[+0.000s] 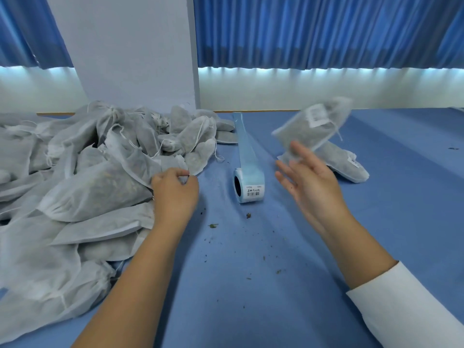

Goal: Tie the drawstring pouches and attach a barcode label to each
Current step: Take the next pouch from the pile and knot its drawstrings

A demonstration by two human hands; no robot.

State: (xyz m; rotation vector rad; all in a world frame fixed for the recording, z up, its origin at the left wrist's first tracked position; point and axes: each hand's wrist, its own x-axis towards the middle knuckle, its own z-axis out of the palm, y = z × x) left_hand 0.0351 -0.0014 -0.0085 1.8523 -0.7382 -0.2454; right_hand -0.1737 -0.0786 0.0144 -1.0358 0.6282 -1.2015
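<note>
Pinching the near corner of a pouch (100,192) at the edge of the pile (75,136), the left grip (175,189) has fingers and thumb curled on the fabric. That pouch lies to the grip's left, its long axis running away leftward over the pile, so a pull to the right would likely slide it onto the bare counter (251,272) in front of the person. The right grip (308,177) is wide, fingers spread, clasping nothing. A labelled pouch (311,129) is in the air, blurred and tilted, at its fingertips; whether they touch cannot be told. Below it a second labelled pouch (344,162) lies on the counter. The roll (248,184) stands between the grips, nearer the free right one.
</note>
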